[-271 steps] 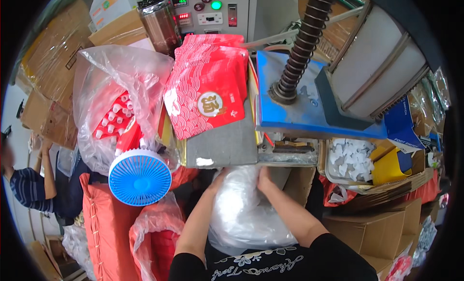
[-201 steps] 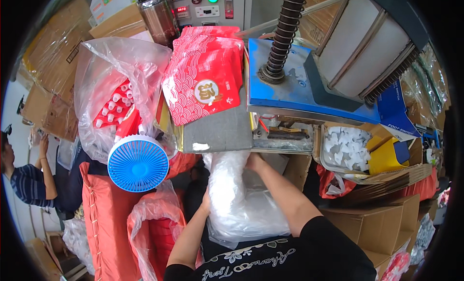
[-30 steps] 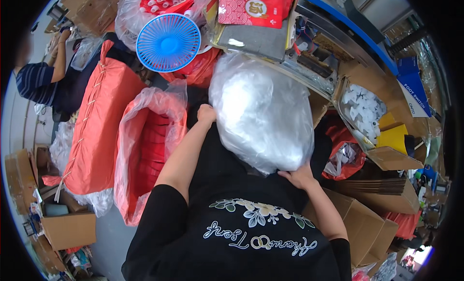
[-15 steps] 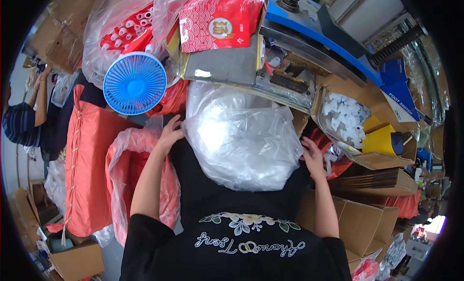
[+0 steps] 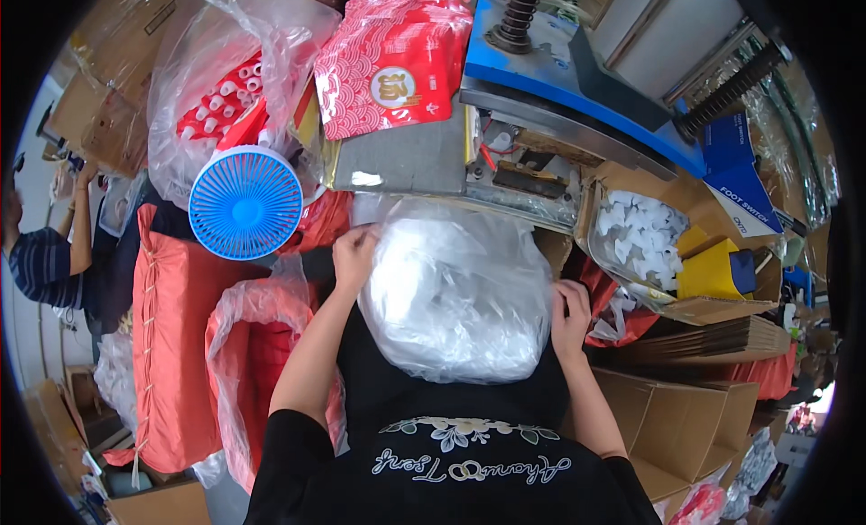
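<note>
A large clear plastic bag (image 5: 456, 299) lies puffed up over my lap, its far edge reaching the workbench. What is inside it cannot be made out through the shiny film. On the bag's upper left edge, my left hand (image 5: 354, 259) pinches the plastic with bent fingers. At the right edge my right hand (image 5: 570, 319) has curled fingers closed on the film. Just beyond the bag, a stack of red printed pouches (image 5: 392, 69) rests on a grey pad (image 5: 406, 160).
A blue fan (image 5: 245, 203) stands left of the pad, before a bag of red spouted pouches (image 5: 216, 101). At right are a blue press (image 5: 577, 96) and a carton of white plastic pieces (image 5: 636, 241). Red sacks (image 5: 176, 345) stand left. Another person (image 5: 50, 263) works far left.
Both hands have closed on the plastic bag's edges, having been more spread at its sides. The bag looks narrower and more gathered, and the whole view has shifted slightly.
</note>
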Demonstrator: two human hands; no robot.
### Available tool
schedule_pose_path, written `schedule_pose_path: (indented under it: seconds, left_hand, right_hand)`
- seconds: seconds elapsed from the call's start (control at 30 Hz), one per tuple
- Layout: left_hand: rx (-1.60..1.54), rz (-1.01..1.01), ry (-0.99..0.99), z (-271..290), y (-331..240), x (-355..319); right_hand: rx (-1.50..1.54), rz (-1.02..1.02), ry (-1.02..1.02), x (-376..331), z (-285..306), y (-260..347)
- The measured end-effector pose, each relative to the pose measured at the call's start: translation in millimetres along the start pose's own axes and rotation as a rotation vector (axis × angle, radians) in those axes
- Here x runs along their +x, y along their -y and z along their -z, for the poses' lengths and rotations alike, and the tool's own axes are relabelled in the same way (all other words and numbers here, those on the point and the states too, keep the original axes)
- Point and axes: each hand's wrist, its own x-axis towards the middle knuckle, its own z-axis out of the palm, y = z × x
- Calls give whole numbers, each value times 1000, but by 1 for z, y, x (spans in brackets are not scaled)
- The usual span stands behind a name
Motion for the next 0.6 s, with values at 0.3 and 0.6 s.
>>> schedule_pose_path:
  seconds: [0.3,0.6]
  left_hand:
    - [-128,249,279,-56,3,73]
    - [-133,166,417,-18,20,76]
  right_hand:
    - [-53,-259,-285,55,-57,-121]
    - [456,-401,-46,29,-23,-51]
